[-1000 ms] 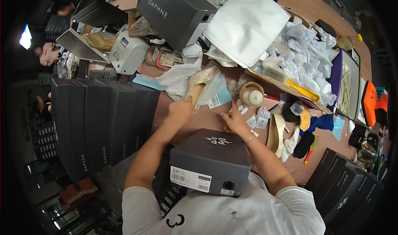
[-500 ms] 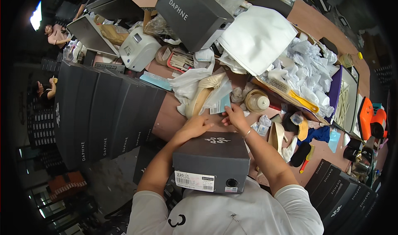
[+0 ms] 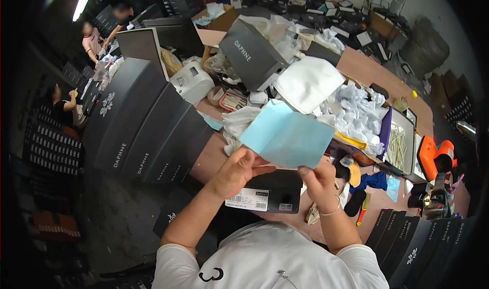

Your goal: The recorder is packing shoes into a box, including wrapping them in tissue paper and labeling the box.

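Note:
I hold a light blue folded paper sheet up in front of me with both hands. My left hand pinches its lower left edge. My right hand grips its lower right edge; a thin bracelet sits on that wrist. Under my hands a closed black shoe box with a white label on its end lies on the brown table, close to my chest.
A row of black shoe boxes stands to my left, more at lower right. The table holds white crumpled paper, a white bag, an open black box, a white label printer. Other people work at far left.
My hands left the top of the black box and lifted a light blue sheet, now held up and spread between them. The camera view tilted upward.

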Action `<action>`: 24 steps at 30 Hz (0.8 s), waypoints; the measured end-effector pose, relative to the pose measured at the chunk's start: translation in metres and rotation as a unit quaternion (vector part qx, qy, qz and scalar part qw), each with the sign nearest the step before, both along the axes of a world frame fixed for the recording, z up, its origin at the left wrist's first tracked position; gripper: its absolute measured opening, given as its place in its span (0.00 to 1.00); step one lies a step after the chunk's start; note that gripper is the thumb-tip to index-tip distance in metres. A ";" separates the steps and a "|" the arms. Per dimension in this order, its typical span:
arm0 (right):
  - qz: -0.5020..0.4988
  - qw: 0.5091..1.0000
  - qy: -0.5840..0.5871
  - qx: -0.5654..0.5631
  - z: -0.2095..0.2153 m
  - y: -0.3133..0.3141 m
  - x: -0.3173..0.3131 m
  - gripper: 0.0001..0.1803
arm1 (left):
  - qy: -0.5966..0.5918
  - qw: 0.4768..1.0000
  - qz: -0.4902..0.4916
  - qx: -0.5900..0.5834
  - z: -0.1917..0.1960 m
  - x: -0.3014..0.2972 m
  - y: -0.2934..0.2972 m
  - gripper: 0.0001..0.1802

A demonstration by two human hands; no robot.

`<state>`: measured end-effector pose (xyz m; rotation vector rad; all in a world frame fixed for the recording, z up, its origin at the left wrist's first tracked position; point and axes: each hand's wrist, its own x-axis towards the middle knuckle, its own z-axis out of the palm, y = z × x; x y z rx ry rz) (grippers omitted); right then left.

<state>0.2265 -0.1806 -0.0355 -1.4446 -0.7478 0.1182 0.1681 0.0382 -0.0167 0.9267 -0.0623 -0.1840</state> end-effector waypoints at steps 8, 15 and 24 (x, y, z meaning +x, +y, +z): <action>-0.115 0.986 0.116 0.022 0.007 -0.017 -0.052 0.17 | -0.373 0.703 0.327 0.511 0.017 -0.067 -0.024 0.18; -0.046 0.985 -0.135 -0.102 0.041 -0.033 -0.072 0.35 | -0.432 0.654 0.296 0.546 0.017 -0.088 -0.024 0.23; 0.012 0.996 0.050 -0.079 0.021 -0.010 -0.081 0.15 | -0.117 0.949 0.199 0.215 -0.012 -0.101 -0.028 0.17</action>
